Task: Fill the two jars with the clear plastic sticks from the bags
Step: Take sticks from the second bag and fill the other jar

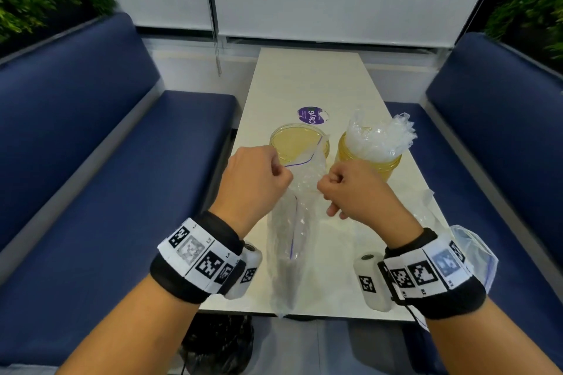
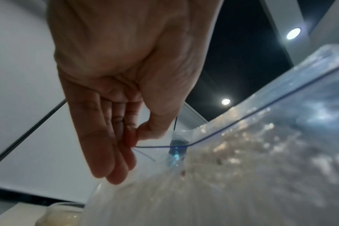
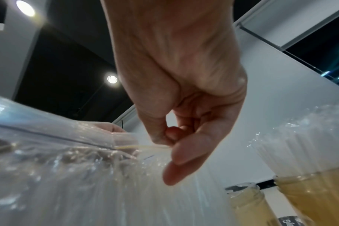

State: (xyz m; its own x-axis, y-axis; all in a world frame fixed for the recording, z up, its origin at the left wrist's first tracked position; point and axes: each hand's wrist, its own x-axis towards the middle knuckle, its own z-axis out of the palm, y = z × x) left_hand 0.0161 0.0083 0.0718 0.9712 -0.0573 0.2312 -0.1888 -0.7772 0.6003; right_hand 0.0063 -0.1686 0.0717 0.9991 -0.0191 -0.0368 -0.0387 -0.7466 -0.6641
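Note:
A clear zip bag (image 1: 292, 222) full of clear plastic sticks stands on the white table (image 1: 310, 85) between my hands. My left hand (image 1: 259, 179) pinches the left side of the bag's mouth by its blue seal line (image 2: 164, 147). My right hand (image 1: 344, 189) pinches the opposite side of the mouth (image 3: 143, 147). Just behind the bag, the left amber jar (image 1: 300, 141) stands with nothing visible inside. The right amber jar (image 1: 370, 158) holds a bundle of clear sticks (image 1: 377, 134) that rise above its rim.
A purple round lid (image 1: 311, 115) lies on the table behind the jars. A second, flattened clear bag (image 1: 469, 256) lies at the table's right edge under my right wrist. Blue benches (image 1: 106, 161) flank the narrow table on both sides.

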